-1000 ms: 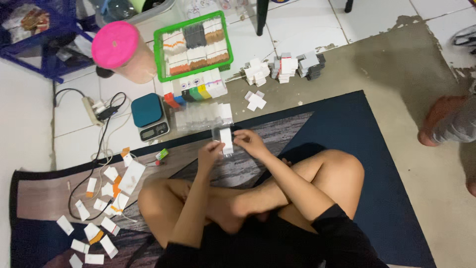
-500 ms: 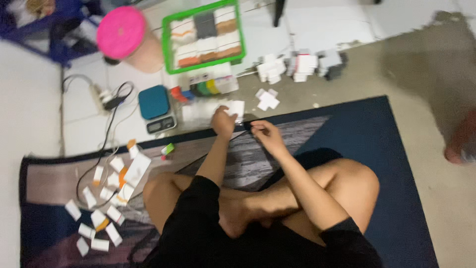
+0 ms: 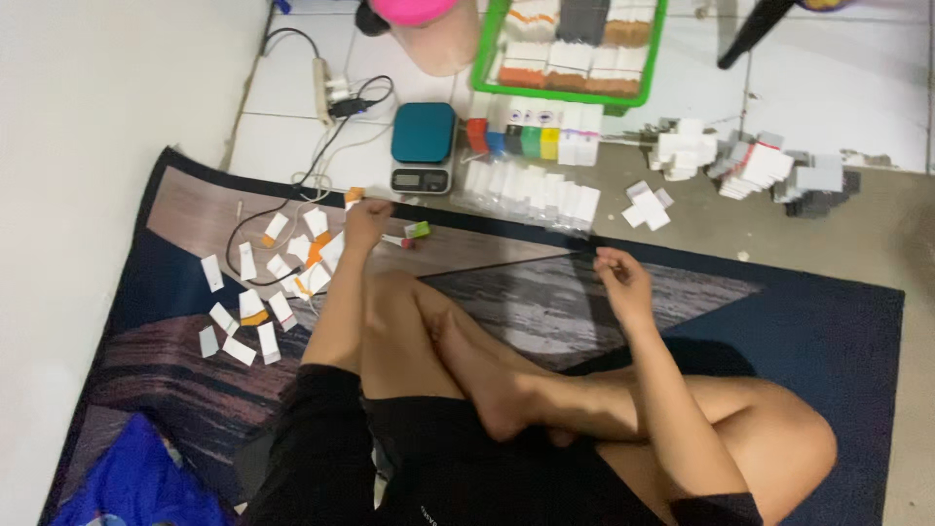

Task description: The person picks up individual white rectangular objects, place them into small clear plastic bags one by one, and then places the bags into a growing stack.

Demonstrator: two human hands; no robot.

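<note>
I sit cross-legged on a dark patterned rug (image 3: 828, 331). My left hand (image 3: 367, 222) reaches out to the left, its fingers closed at a small white-and-orange packet (image 3: 354, 196) on the edge of a scatter of similar packets (image 3: 263, 292). Over the rug, in front of my knee, my right hand (image 3: 621, 280) hovers loosely curled with nothing in it. A small green-and-red item (image 3: 411, 234) lies just right of my left hand.
Beyond the rug stand a teal digital scale (image 3: 424, 146), a row of coloured little boxes (image 3: 531, 141), clear sleeves (image 3: 531, 190), a green tray (image 3: 484, 54) of packs, a pink-lidded jar (image 3: 429, 29) and piles of white boxes (image 3: 740, 166). A power strip (image 3: 326, 83) with its cable and a wall (image 3: 88, 146) are at the left.
Both hands were together on a small white packet in front of me. My left hand has swung left to the scattered packets, and my right hand has dropped back empty. The view has shifted.
</note>
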